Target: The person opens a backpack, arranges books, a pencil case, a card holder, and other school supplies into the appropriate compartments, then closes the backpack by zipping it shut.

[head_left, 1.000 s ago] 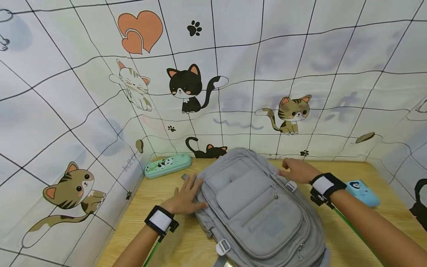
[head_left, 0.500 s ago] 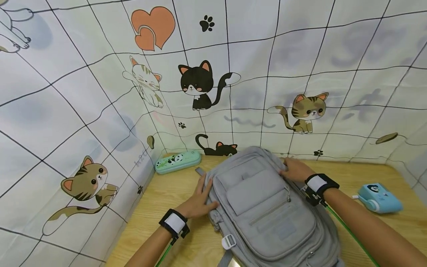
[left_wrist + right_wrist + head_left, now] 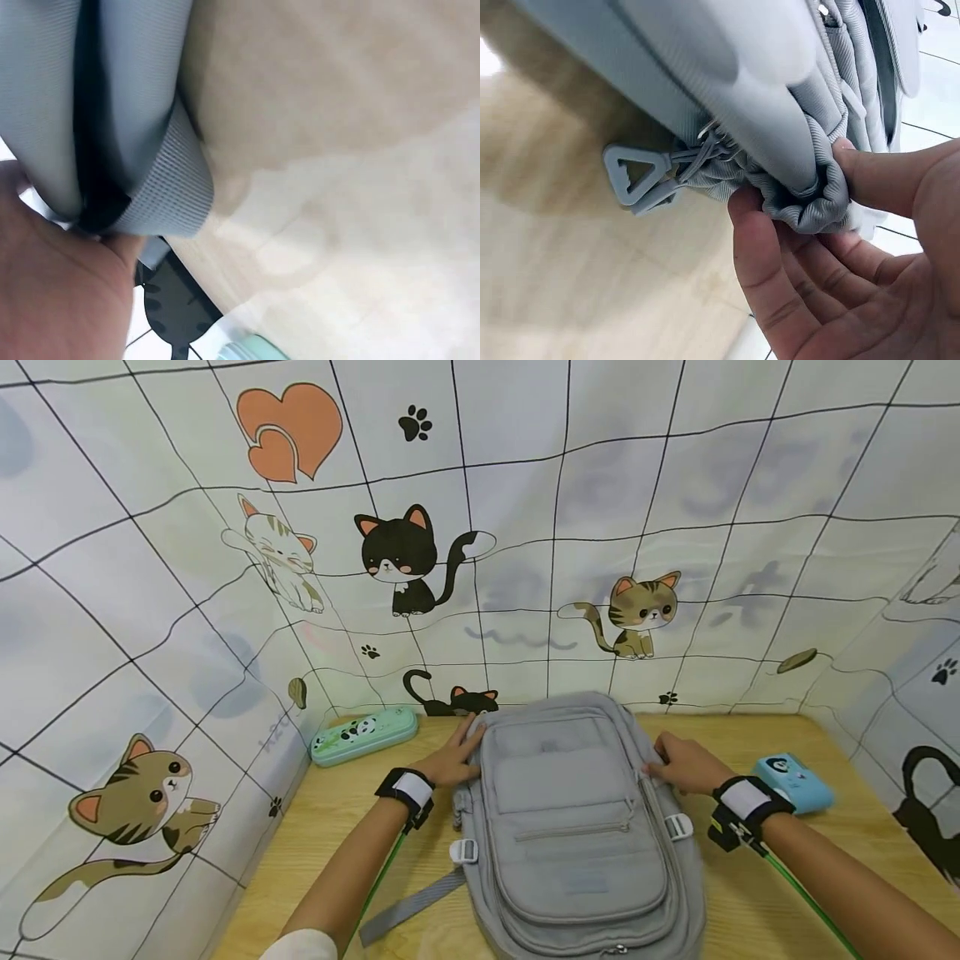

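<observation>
A grey backpack (image 3: 581, 793) with its zipped front facing up stands in the middle of the head view, on the wooden table. My left hand (image 3: 450, 760) holds its upper left edge, fingers reaching toward the top corner; in the left wrist view that hand (image 3: 64, 289) lies against the grey fabric, fingertips hidden behind it. At the upper right side is my right hand (image 3: 688, 764). The right wrist view shows its thumb and fingers pinching the gathered rim of a side pocket (image 3: 817, 202). A grey triangular plastic clip (image 3: 636, 176) hangs beside that pocket.
A green panda pencil case (image 3: 365, 737) lies at the table's back left. To the right of my right hand sits a light blue box-like item (image 3: 797, 783). A loose grey strap (image 3: 412, 906) trails left from the bag. A cat-print sheet (image 3: 517, 527) hangs behind the table (image 3: 757, 893).
The backpack has turned from slanting to nearly straight, and its left strap now spreads over the table. My left hand has moved up along the bag's edge; the right stays at the right side.
</observation>
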{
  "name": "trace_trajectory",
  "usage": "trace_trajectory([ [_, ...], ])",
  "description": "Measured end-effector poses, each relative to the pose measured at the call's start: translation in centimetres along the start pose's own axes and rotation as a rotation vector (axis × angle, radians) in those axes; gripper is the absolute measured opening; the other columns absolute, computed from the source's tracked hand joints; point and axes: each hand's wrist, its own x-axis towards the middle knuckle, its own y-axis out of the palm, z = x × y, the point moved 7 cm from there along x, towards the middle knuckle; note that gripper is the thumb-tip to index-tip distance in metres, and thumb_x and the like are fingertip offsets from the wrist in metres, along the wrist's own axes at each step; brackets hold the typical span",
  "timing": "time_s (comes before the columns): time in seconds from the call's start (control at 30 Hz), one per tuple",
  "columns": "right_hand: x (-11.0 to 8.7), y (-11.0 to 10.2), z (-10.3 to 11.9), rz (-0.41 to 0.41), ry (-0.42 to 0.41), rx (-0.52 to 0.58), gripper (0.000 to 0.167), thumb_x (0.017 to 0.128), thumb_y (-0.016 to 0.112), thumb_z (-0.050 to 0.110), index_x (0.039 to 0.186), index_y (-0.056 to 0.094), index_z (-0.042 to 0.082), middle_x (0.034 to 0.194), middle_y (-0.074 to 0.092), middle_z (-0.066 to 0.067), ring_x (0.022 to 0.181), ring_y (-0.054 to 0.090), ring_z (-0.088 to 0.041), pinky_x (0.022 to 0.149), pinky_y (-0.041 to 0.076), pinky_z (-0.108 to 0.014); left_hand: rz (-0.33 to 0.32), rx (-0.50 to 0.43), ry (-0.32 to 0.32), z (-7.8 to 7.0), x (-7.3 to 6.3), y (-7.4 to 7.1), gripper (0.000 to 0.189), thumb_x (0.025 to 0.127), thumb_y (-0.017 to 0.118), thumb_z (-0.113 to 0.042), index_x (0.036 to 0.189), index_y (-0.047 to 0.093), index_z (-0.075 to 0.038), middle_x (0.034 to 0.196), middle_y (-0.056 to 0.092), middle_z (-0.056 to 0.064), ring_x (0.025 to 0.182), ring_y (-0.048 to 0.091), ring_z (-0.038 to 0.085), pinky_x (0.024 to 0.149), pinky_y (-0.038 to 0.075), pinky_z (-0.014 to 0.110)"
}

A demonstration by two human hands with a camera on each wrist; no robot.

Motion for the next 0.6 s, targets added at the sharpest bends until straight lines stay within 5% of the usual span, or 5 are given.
trace_trajectory([
  [0.23, -1.0, 0.4, 0.4, -0.01, 0.003, 0.012, 0.031, 0.089, 0.059, 0.027, 0.097, 0.046, 0.001, 0.075, 0.056, -0.008, 0.054, 0.054, -0.019, 0.049, 0.044, -0.031, 0.018, 0.059, -0.003, 1.2, 2.3, -0.4, 0.078, 0.085, 0.049, -0.018, 0.149, 0.005, -0.014, 0.154, -0.01, 0.013, 0.142, -0.001, 0.033, 0.109, 0.024, 0.048],
  [0.37, -1.5, -0.5, 0.8, -0.125, -0.044, -0.151, 0.04, 0.086, 0.062, 0.035, 0.103, 0.049, 0.0, 0.085, 0.058, -0.011, 0.064, 0.055, -0.017, 0.052, 0.042, -0.03, -0.039, 0.101, 0.053, 0.1, 1.9, -1.2, 0.073, 0.087, 0.052, -0.017, 0.148, 0.013, -0.008, 0.153, -0.003, 0.019, 0.142, 0.005, 0.035, 0.109, 0.026, 0.047],
  [0.5, -3.2, -1.1, 3.7, -0.223, -0.165, -0.309, 0.033, 0.084, 0.065, 0.033, 0.105, 0.054, 0.01, 0.091, 0.058, -0.002, 0.072, 0.055, -0.01, 0.055, 0.041, -0.026, -0.205, 0.215, 0.209, -4.9, 0.4, -2.9, 0.051, 0.088, 0.055, -0.014, 0.135, 0.042, -0.002, 0.145, 0.027, 0.02, 0.135, 0.026, 0.032, 0.106, 0.031, 0.044],
  [0.6, -4.8, 0.5, 7.6, -0.095, -0.366, -0.27, 0.013, 0.084, 0.066, 0.03, 0.093, 0.059, 0.023, 0.081, 0.057, 0.012, 0.066, 0.051, 0.0, 0.054, 0.041, -0.021, -0.271, 0.295, 0.371, -10.9, -1.3, -3.2, 0.025, 0.089, 0.055, -0.015, 0.112, 0.061, -0.01, 0.12, 0.054, 0.003, 0.111, 0.05, 0.013, 0.093, 0.043, 0.028],
])
